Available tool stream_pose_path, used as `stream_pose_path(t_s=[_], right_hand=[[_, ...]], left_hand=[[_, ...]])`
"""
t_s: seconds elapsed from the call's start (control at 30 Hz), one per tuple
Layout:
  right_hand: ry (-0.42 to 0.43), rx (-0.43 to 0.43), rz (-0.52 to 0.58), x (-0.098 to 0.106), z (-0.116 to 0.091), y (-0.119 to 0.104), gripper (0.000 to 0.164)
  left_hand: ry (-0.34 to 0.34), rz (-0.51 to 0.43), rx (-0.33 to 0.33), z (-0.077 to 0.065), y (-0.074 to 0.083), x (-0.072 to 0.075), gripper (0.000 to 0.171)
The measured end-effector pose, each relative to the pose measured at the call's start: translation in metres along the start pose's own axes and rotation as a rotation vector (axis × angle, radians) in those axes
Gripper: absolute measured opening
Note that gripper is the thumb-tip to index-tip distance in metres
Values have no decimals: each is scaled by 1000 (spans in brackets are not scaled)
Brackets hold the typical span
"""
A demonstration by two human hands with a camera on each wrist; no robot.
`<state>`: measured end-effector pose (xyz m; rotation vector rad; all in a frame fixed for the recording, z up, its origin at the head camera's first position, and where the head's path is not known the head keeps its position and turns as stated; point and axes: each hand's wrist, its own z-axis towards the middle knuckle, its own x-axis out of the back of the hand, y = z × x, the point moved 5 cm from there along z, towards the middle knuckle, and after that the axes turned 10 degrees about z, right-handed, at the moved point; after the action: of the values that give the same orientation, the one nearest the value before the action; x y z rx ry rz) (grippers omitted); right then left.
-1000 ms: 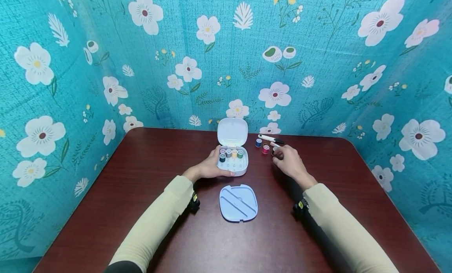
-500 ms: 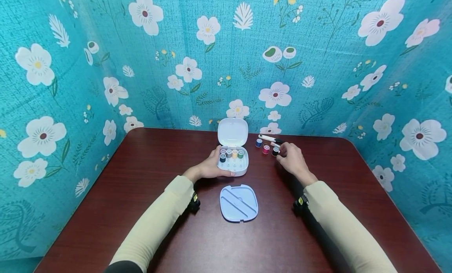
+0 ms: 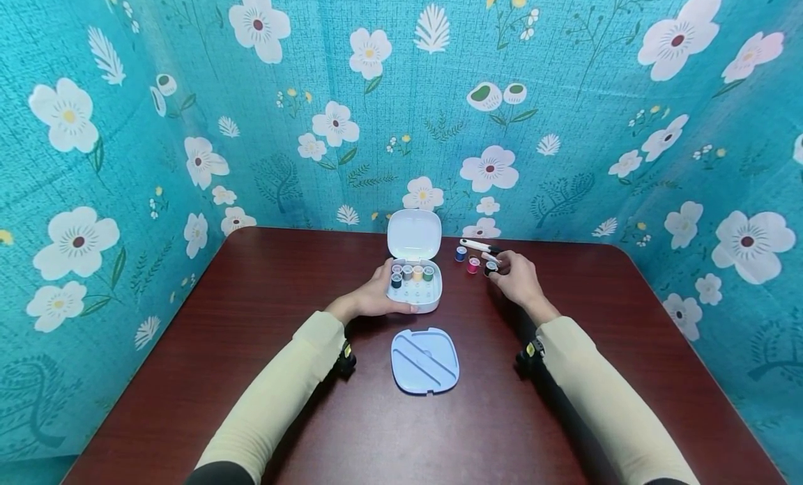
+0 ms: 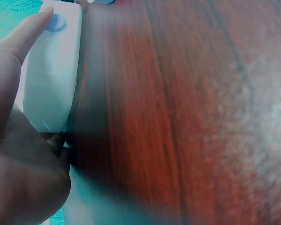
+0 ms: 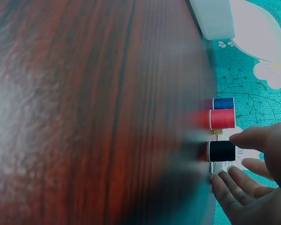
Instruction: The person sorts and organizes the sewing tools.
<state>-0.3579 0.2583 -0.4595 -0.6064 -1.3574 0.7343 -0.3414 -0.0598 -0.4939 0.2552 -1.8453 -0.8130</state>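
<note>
Spool (image 5: 222,151) is black, white-rimmed; right hand (image 3: 519,279) lies unclosed around it; left hand (image 3: 375,297) grips pale case (image 4: 51,77).

Long, pale cream fabric sleeves (image 3: 276,394), lightly creased, meet black cloth (image 3: 219,474) at their upper ends; compact black devices (image 3: 346,364) at both wrists carry small yellow patches (image 3: 347,350).

You face a dark reddish-brown table (image 3: 263,283), its top catching light, with flowered teal cloth (image 3: 376,143) around 3 sides.
</note>
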Motion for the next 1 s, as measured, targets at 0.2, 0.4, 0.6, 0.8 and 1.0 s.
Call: stream_pose_path(t_s=[0.2, 0.4, 0.6, 0.8, 1.0], right_hand=[[1, -38, 34, -3, 2, 3, 44], [8, -40, 57, -3, 4, 4, 42], [14, -75, 76, -8, 7, 7, 41], [15, -97, 81, -11, 8, 9, 38], [45, -64, 85, -9, 9, 6, 30]], left_hand=[[19, -8, -33, -11, 9, 4, 134], [22, -9, -32, -15, 11, 6, 135], [25, -11, -24, -15, 9, 5, 136], [37, -16, -37, -14, 9, 4, 135], [36, -11, -37, -13, 10, 5, 135]])
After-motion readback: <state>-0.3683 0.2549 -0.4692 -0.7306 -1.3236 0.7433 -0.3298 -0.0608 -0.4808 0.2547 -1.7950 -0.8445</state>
